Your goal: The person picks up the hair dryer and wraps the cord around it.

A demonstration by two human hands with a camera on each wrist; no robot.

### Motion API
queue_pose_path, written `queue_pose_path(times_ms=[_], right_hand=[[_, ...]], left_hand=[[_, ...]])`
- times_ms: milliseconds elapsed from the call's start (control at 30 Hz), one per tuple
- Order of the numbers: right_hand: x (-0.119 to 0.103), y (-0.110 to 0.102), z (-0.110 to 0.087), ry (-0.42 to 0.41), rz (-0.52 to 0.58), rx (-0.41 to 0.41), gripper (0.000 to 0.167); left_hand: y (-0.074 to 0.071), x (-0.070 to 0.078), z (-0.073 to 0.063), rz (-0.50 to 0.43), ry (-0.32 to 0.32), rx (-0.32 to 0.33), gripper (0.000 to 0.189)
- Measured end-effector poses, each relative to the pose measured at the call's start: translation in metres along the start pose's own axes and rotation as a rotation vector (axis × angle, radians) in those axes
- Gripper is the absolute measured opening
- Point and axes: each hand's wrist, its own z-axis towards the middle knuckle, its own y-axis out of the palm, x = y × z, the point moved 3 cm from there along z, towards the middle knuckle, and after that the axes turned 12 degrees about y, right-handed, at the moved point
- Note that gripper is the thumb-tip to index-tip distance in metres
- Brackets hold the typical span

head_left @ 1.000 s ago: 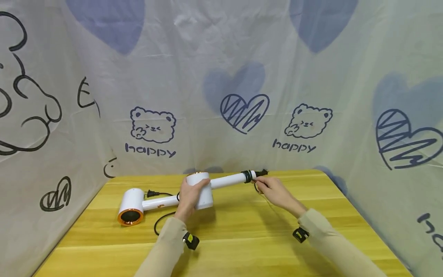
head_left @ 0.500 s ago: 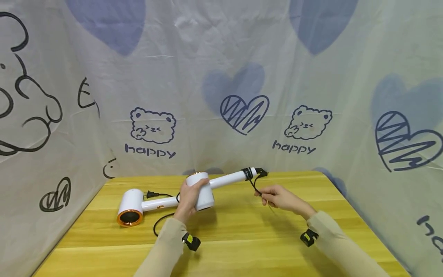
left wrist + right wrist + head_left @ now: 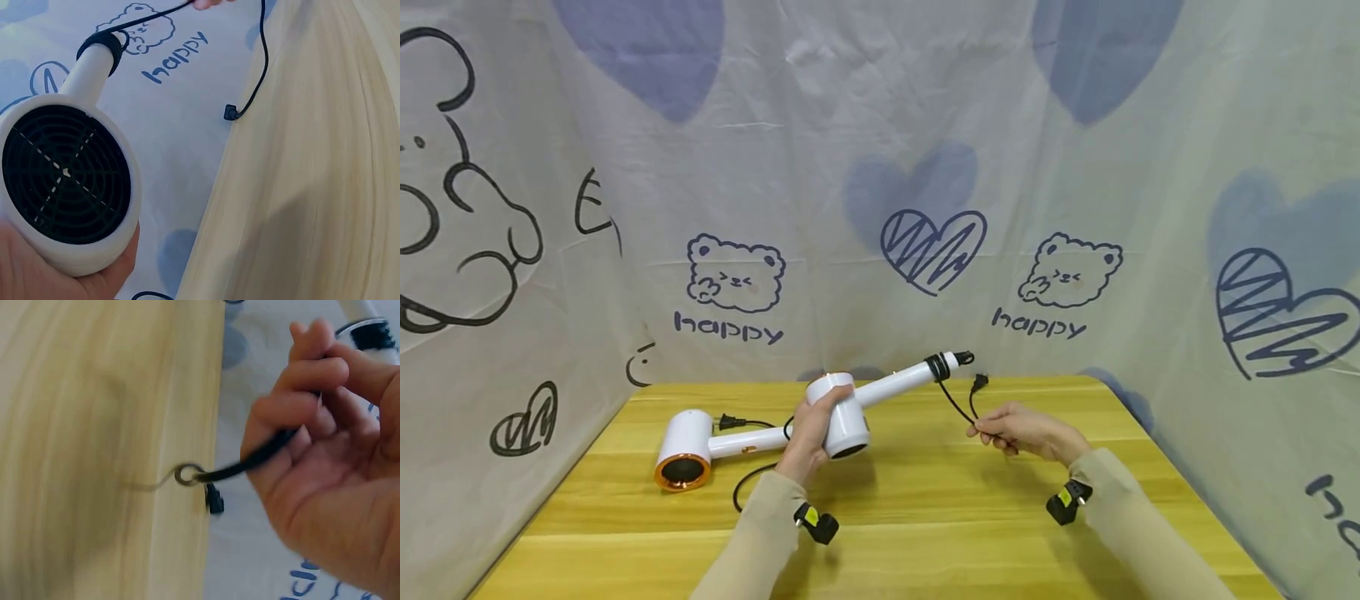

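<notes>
Hands (image 3: 807, 432) (image 3: 1033, 432) grip a dryer (image 3: 848, 421) (left) and its cord (image 3: 937, 367) (right); only the left wrist view details the grille (image 3: 66, 172).

Soft light; blur smears the right-wrist view's fingers (image 3: 284, 410) at two o'clock; shadow dims the left-wrist view's worktop (image 3: 312, 144) around five o'clock.

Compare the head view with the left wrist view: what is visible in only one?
Only the head view shows the second hair dryer, lying on the table. Only the left wrist view shows the rings of the grille on the held hair dryer. Both share the table, the held hair dryer, the left hand gripping it, the cord, its plug and the right hand, which the left wrist view shows only partly.
</notes>
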Motion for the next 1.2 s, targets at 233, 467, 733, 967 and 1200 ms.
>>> queue_pose_path(times_ms=[233,467,733,967,1200], right_hand=[[0.001,-0.014,0.01,0.084,-0.207,0.272,0.044],[-0.003,-0.02,0.017,0.059,-0.28,0.474,0.052],[-0.023,-0.022,0.01,-0.124,-0.467,0.589,0.028],[-0.033,-0.014,0.005,-0.142,-0.504,0.7,0.025],[-0.048,-0.004,0.001,-0.219,-0.496,0.721,0.024]], left_hand=[[0.001,-0.003,-0.001,-0.005,-0.091,-0.104,0.065],[-0.002,-0.01,-0.004,0.041,-0.152,-0.261,0.061],[-0.006,-0.01,-0.006,0.151,-0.157,-0.391,0.068],[-0.005,-0.002,-0.007,0.283,-0.056,-0.394,0.071],[-0.005,-0.003,-0.003,0.369,0.01,-0.357,0.071]])
